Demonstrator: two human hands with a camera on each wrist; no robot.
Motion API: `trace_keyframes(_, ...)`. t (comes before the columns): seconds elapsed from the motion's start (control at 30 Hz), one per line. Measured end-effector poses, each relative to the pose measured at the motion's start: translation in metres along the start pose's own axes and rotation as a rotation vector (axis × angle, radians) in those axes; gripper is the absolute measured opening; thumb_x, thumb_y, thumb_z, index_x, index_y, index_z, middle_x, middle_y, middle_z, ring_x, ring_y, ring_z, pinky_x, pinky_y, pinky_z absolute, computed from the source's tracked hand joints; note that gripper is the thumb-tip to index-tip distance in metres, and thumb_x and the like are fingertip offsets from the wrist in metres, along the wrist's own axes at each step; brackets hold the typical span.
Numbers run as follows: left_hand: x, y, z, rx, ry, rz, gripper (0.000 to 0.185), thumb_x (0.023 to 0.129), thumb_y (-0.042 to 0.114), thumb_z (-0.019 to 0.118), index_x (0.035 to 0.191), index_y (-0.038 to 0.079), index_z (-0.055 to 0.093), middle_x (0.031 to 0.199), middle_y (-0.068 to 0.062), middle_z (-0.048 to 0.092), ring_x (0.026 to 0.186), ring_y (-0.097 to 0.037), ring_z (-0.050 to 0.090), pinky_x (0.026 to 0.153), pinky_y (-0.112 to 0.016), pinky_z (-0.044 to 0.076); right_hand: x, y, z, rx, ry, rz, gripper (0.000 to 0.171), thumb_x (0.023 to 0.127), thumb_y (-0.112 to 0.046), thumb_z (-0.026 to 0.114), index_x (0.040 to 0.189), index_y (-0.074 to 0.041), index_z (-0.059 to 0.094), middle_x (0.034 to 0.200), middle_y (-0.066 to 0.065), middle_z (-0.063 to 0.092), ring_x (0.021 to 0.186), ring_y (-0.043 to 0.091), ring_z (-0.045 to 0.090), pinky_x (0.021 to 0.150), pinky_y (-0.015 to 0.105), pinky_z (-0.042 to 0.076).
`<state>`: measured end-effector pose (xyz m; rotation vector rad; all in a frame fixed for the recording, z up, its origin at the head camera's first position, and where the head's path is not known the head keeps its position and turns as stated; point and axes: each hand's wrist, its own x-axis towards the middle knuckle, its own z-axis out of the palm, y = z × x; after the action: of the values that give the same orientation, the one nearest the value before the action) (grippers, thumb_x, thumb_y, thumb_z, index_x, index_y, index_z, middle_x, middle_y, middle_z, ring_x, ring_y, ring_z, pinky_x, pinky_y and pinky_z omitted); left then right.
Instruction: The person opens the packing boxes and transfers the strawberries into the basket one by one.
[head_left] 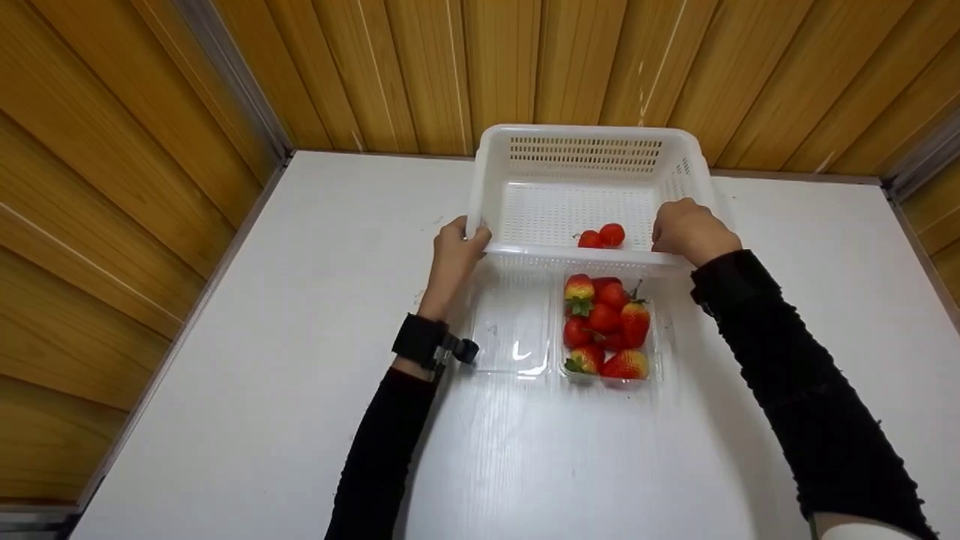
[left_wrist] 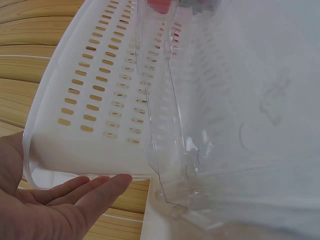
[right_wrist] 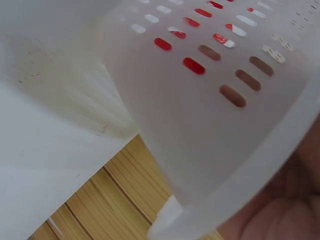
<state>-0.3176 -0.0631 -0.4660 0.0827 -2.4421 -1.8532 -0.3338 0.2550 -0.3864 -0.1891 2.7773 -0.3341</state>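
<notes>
A white perforated basket [head_left: 585,139] stands at the far middle of the white table [head_left: 300,315], with two strawberries [head_left: 602,236] inside near its front wall. My left hand [head_left: 459,251] grips the basket's near-left corner, thumb over the rim. At the near-right rim my right hand [head_left: 686,229] has its fingers curled over the edge. The left wrist view shows my palm and fingers [left_wrist: 65,205] under the basket's corner [left_wrist: 100,100]. In the right wrist view, the basket wall [right_wrist: 210,100] fills the frame beside my hand [right_wrist: 280,215].
Just in front of the basket lies an open clear clamshell: several strawberries [head_left: 607,326] fill its right half and its lid [head_left: 514,330] lies flat on the left. Wooden panel walls [head_left: 112,187] enclose the table at the left and back.
</notes>
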Motion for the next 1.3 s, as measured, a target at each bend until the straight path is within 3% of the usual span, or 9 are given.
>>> trace_keyframes(0.23, 0.000, 0.000, 0.001, -0.049, -0.004, -0.011, 0.032, 0.087, 0.015, 0.053, 0.112, -0.004, 0.060, 0.112, -0.014, 0.063, 0.098, -0.017, 0.062, 0.076, -0.026, 0.055, 0.004, 0.001, 0.004, -0.020, -0.022, 0.002, 0.020, 0.077, -0.003, 0.064, 0.094, 0.005, 0.070, 0.093, 0.022, 0.063, 0.074, 0.030, 0.054, 0.058, 0.038, 0.051)
trace_keyframes(0.43, 0.001, 0.001, 0.001, -0.050, -0.006, -0.015, 0.032, 0.087, 0.015, 0.053, 0.113, -0.003, 0.060, 0.111, -0.013, 0.063, 0.099, -0.017, 0.061, 0.076, -0.027, 0.055, 0.006, 0.002, 0.003, -0.012, -0.032, -0.022, 0.029, 0.081, -0.003, 0.061, 0.108, 0.007, 0.065, 0.111, 0.030, 0.059, 0.091, 0.036, 0.053, 0.079, 0.053, 0.051)
trace_keyframes(0.67, 0.001, 0.000, 0.001, -0.062, -0.001, -0.016, 0.033, 0.087, 0.014, 0.053, 0.113, -0.004, 0.060, 0.111, -0.014, 0.064, 0.099, -0.018, 0.062, 0.076, -0.026, 0.056, -0.002, -0.001, -0.003, 0.036, 0.047, -0.068, 0.033, 0.083, -0.003, 0.059, 0.115, 0.007, 0.062, 0.116, 0.030, 0.057, 0.097, 0.039, 0.051, 0.087, 0.057, 0.046)
trace_keyframes(0.87, 0.000, 0.000, 0.000, -0.047, -0.008, -0.002, 0.032, 0.087, 0.015, 0.052, 0.112, -0.004, 0.061, 0.111, -0.012, 0.064, 0.100, -0.017, 0.062, 0.076, -0.026, 0.055, -0.026, -0.015, -0.007, 0.038, 0.170, -0.146, 0.031, 0.084, -0.005, 0.058, 0.113, 0.004, 0.063, 0.107, 0.027, 0.061, 0.096, 0.039, 0.056, 0.081, 0.055, 0.049)
trace_keyframes(1.03, -0.001, 0.001, 0.000, -0.037, -0.016, 0.001, 0.031, 0.087, 0.016, 0.052, 0.110, -0.002, 0.061, 0.112, -0.012, 0.064, 0.100, -0.017, 0.063, 0.076, -0.026, 0.055, -0.054, -0.030, 0.004, 0.003, 0.282, -0.252, 0.027, 0.084, -0.001, 0.058, 0.110, 0.002, 0.065, 0.104, 0.024, 0.064, 0.092, 0.036, 0.058, 0.075, 0.051, 0.051)
trace_keyframes(1.3, -0.001, 0.001, 0.000, -0.046, -0.002, -0.008, 0.030, 0.087, 0.015, 0.053, 0.110, -0.002, 0.061, 0.110, -0.012, 0.065, 0.098, -0.017, 0.062, 0.075, -0.027, 0.055, -0.096, -0.055, 0.038, 0.039, 0.293, -0.315, 0.028, 0.084, -0.004, 0.067, 0.112, -0.003, 0.066, 0.107, 0.017, 0.063, 0.097, 0.034, 0.058, 0.082, 0.049, 0.053)
